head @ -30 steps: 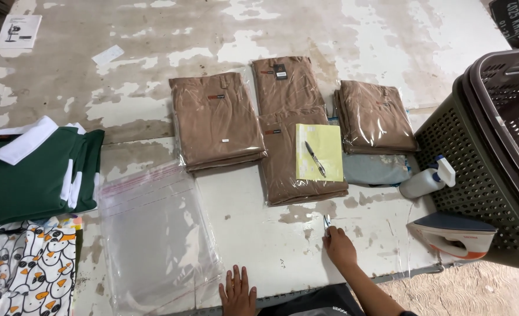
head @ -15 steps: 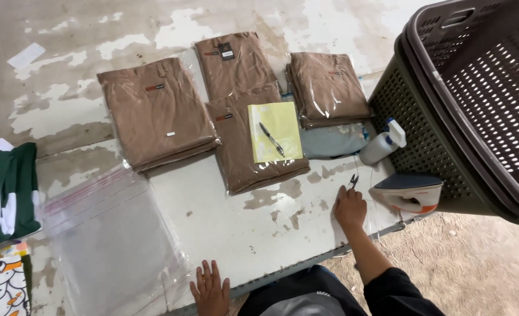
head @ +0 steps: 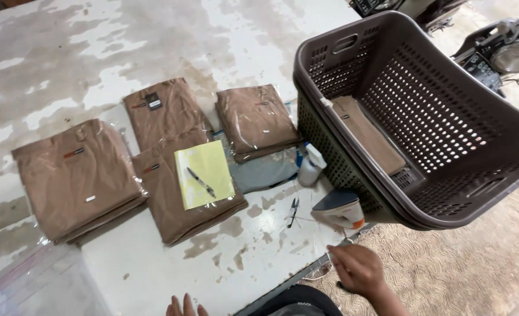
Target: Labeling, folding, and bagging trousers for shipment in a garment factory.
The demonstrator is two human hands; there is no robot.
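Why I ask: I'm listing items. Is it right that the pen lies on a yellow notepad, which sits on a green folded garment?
Not quite. In the head view the pen does lie on the yellow notepad, but the notepad sits on a brown folded garment in clear wrap, not green.

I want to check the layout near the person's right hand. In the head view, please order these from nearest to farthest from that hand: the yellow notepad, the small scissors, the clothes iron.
From the right hand:
1. Clothes iron, just above it at the table edge.
2. Small scissors, up and left.
3. Yellow notepad, farther left, on a folded brown garment.
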